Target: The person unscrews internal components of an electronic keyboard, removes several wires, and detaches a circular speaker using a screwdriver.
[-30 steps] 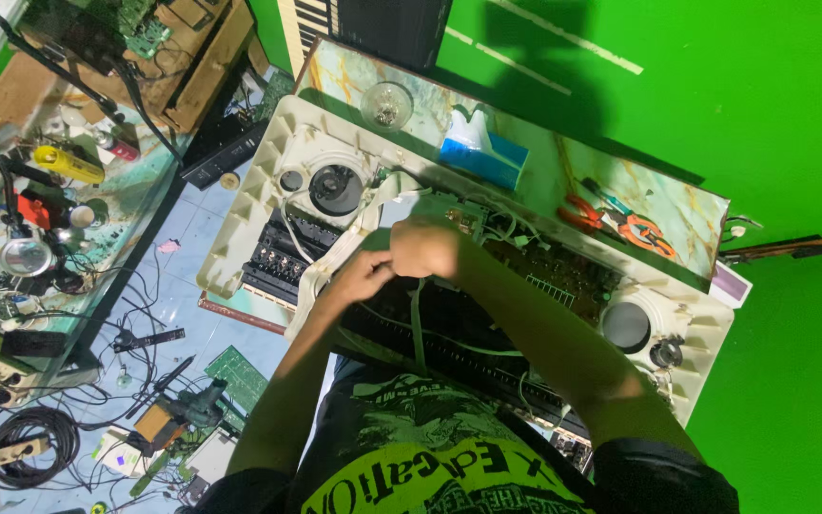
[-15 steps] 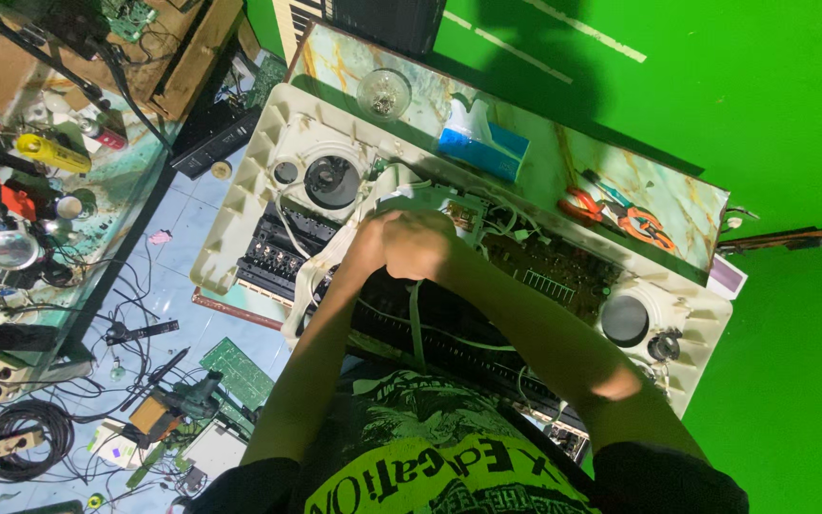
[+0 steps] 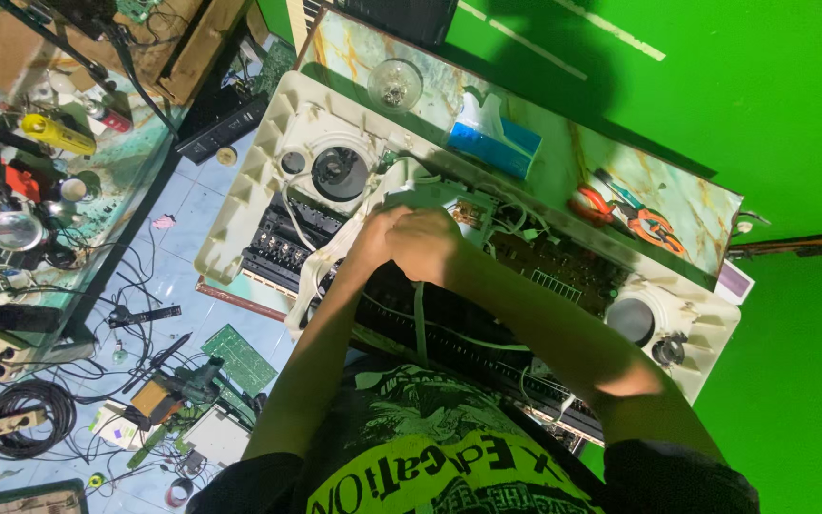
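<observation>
— From the head view, where do the person's hands sit?

— Both forearms run up from the bottom of the frame and converge over the middle of the opened keyboard casing (image 3: 240, 205), a cream plastic shell lying upside down on the marbled worktop (image 3: 563, 167). The left hand (image 3: 378, 238) and the right hand (image 3: 430, 243) are pressed close together, wrists bent, knuckles turned toward the camera.

— And each grip?

— Both sets of fingers curl down into the tangle of wires (image 3: 501, 224) beside the green circuit board (image 3: 544, 262). Whether either grip has closed on anything cannot be told, since the fingertips are hidden behind the backs of the hands.

— What lies about them?

— A round speaker (image 3: 340, 173) sits in the casing just left of the hands, and a second speaker (image 3: 632, 319) near the far right end. A flat white ribbon cable (image 3: 316, 271) trails from under the left wrist. On the worktop behind the casing stand a clear bulb (image 3: 395, 86), a blue tissue box (image 3: 497, 143) and orange-handled pliers (image 3: 654, 228). The tiled floor (image 3: 192, 219) to the left is strewn with cables and loose boards.
</observation>
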